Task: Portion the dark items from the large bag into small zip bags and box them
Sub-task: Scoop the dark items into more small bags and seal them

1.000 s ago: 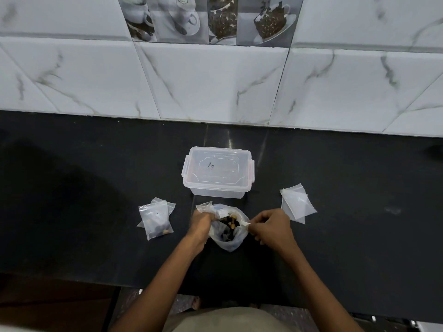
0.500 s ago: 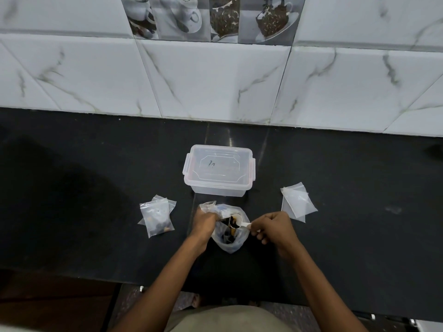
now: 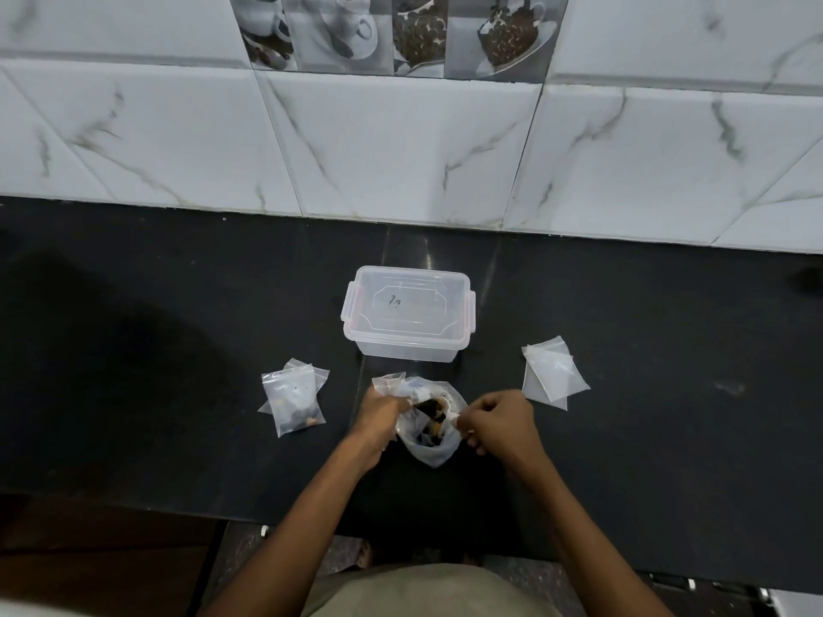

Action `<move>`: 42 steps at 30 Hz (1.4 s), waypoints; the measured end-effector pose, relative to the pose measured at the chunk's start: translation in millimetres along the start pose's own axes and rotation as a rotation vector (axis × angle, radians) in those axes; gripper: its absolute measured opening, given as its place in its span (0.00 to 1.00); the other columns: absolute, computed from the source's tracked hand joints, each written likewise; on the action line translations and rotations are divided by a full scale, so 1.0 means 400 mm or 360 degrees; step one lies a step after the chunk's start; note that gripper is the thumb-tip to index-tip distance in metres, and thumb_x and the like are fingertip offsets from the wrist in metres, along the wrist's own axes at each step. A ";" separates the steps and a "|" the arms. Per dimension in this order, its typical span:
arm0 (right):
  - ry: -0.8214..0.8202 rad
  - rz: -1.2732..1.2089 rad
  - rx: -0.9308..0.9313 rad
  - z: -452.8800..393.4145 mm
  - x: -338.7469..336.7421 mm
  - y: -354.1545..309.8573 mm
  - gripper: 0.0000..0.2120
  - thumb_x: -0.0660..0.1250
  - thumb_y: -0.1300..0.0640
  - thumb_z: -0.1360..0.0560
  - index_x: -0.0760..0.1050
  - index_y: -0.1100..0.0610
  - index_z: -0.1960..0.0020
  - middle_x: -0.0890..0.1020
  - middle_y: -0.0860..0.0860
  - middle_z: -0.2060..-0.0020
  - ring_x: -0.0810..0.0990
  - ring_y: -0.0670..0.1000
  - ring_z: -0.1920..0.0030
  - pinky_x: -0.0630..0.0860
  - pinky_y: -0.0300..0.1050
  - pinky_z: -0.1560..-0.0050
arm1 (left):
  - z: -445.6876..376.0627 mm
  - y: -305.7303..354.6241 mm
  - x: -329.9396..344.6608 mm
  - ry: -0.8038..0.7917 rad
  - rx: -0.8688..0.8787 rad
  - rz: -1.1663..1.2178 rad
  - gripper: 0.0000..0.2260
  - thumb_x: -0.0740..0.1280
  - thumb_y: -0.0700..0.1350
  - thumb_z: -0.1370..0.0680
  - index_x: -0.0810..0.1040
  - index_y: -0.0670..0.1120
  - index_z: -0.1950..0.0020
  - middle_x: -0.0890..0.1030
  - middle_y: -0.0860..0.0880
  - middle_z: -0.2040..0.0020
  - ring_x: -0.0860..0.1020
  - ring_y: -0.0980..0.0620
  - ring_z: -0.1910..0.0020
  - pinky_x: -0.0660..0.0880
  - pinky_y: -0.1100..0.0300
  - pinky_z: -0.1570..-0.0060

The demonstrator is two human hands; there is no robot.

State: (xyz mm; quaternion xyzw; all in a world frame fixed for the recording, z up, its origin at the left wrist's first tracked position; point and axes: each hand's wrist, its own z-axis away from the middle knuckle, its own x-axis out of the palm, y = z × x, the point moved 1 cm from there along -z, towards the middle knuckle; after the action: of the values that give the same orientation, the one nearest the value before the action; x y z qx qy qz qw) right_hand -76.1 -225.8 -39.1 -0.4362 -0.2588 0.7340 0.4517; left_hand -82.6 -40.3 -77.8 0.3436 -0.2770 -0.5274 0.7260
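Marble-look wall tiles back your black bench (image 3: 178, 349), where the lidded clear box (image 3: 407, 311) sits just behind the large bag (image 3: 429, 447) of dark items. Your left hand (image 3: 378, 416) and right hand (image 3: 501, 423) each pinch its rim, holding the mouth open. Filled zip bags (image 3: 294, 400) lie left, empty ones (image 3: 552, 376) right.

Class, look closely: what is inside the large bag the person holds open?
Inside the large bag, dark items with a few tan pieces show through its mouth. The cloudy plastic and both hands hide the lower contents.
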 end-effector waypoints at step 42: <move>-0.0255 -0.0369 0.0125 -0.011 -0.047 0.003 0.02 0.73 0.70 0.30 0.84 0.68 0.59 0.82 0.59 0.70 0.75 0.48 0.75 0.71 0.39 0.75 | -0.013 -0.028 -0.029 0.0231 0.0212 -0.0283 0.15 0.71 0.37 0.24 0.77 0.48 0.39 0.83 0.48 0.45 0.82 0.51 0.47 0.76 0.60 0.50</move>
State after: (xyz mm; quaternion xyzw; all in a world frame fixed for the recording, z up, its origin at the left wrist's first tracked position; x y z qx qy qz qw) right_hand -68.9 -243.0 -34.6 -0.3254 -0.3139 0.7189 0.5281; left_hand -88.6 -30.6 -90.3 0.4515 -0.2264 -0.5439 0.6701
